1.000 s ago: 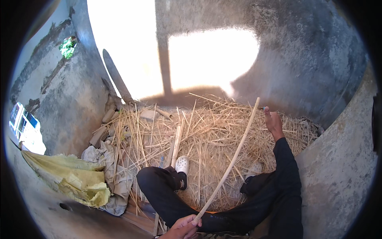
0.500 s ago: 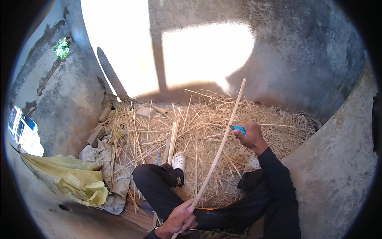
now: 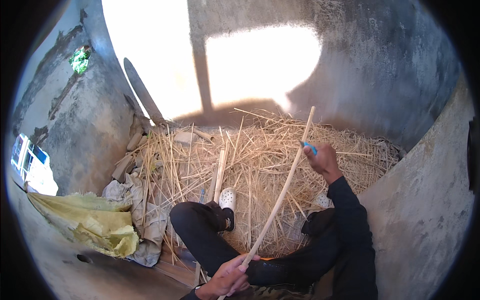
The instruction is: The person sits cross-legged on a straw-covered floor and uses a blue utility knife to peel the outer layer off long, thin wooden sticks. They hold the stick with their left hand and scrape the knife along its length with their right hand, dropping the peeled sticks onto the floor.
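Observation:
A long pale wooden stick (image 3: 278,204), perhaps split bamboo, slants from my lap up and away to the right. My left hand (image 3: 231,276) is closed around its lower part, above my thigh. In my right hand (image 3: 323,159) is a small knife (image 3: 308,147) with a blue handle, the fingers wrapped around it. Its short dark blade meets the stick, or nearly so, some way below the far tip. My fingers partly hide the handle.
Straw and shavings (image 3: 280,145) cover the floor up to the back wall (image 3: 360,65). Split pale strips (image 3: 219,175) lean near my white clog (image 3: 228,199). To the left lie a yellow cloth (image 3: 95,225) and a grey sack (image 3: 150,220). A concrete wall (image 3: 420,210) curves close on the right.
My right hand with the knife has moved a little farther up along the stick and to the right. The stick's far end has shifted slightly right; my left hand keeps its hold.

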Demonstrator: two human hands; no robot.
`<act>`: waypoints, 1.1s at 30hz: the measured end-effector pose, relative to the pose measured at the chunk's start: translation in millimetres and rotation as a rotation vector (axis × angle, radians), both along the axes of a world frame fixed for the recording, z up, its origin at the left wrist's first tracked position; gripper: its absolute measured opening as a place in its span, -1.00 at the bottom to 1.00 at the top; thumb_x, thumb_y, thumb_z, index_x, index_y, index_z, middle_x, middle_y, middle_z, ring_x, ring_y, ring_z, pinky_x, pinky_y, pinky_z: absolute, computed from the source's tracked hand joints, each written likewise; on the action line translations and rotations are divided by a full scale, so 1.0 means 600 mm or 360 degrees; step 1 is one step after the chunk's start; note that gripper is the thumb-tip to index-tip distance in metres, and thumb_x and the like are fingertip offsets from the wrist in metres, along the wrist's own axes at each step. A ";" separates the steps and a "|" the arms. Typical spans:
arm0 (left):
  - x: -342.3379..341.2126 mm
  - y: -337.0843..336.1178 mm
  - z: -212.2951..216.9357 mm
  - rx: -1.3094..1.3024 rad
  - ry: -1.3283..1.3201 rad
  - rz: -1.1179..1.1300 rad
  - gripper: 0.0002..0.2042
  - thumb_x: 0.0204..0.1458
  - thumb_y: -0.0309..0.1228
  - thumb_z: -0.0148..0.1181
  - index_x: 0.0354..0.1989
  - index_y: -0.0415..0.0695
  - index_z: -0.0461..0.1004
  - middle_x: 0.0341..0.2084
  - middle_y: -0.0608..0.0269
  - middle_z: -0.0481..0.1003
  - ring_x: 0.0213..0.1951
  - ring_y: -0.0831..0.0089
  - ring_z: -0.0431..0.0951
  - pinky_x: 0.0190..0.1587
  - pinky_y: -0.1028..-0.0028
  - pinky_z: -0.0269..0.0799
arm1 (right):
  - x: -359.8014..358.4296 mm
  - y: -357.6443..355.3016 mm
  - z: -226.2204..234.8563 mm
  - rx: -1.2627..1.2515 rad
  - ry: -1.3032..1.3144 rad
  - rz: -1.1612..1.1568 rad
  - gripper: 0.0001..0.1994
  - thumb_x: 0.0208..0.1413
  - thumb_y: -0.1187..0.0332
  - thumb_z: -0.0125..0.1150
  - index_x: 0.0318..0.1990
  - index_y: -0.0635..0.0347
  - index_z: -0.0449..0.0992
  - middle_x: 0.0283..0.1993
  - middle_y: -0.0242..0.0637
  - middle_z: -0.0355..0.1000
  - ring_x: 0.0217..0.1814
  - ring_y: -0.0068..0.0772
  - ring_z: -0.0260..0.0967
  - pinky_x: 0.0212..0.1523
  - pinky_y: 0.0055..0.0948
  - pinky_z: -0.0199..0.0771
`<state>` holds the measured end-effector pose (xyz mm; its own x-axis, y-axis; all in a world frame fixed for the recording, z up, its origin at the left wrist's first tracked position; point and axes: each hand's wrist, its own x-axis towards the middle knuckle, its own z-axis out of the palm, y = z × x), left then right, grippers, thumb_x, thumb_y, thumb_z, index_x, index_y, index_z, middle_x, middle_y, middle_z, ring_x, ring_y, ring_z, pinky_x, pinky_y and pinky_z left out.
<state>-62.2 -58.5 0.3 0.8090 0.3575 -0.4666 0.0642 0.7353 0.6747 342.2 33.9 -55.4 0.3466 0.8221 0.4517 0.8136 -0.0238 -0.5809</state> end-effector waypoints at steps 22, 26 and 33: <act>-0.005 -0.006 0.015 0.0096 0.0031 0.0014 -0.66 0.34 -0.27 -0.21 0.19 -0.17 0.14 -0.88 0.45 0.08 -0.85 0.66 0.04 -0.62 0.60 0.06 | -0.009 -0.019 -0.010 -0.0023 -0.0241 0.0024 -0.23 0.01 -0.49 -0.20 -0.68 0.09 0.47 -0.79 -0.25 0.26 -0.71 -0.15 0.32 -0.61 -0.19 0.27; -0.023 -0.015 -0.009 0.0044 0.0004 0.0025 -0.64 0.34 -0.26 -0.20 0.20 -0.20 0.14 -0.87 0.45 0.10 -0.85 0.66 0.03 -0.62 0.60 0.08 | -0.004 -0.003 -0.017 0.0036 -0.0205 0.0078 -0.23 -0.01 -0.50 -0.17 -0.61 0.10 0.54 -0.79 -0.26 0.25 -0.70 -0.13 0.32 -0.60 -0.20 0.29; -0.013 -0.019 -0.008 0.0073 0.0071 0.0082 -0.55 0.23 -0.16 0.05 0.17 -0.17 0.20 -0.81 0.52 0.11 -0.79 0.68 0.10 -0.66 0.61 0.08 | 0.057 0.010 -0.027 0.0170 -0.0418 -0.0132 -0.24 0.01 -0.47 -0.16 -0.73 0.11 0.37 -0.80 -0.24 0.21 -0.73 -0.12 0.27 -0.64 -0.20 0.22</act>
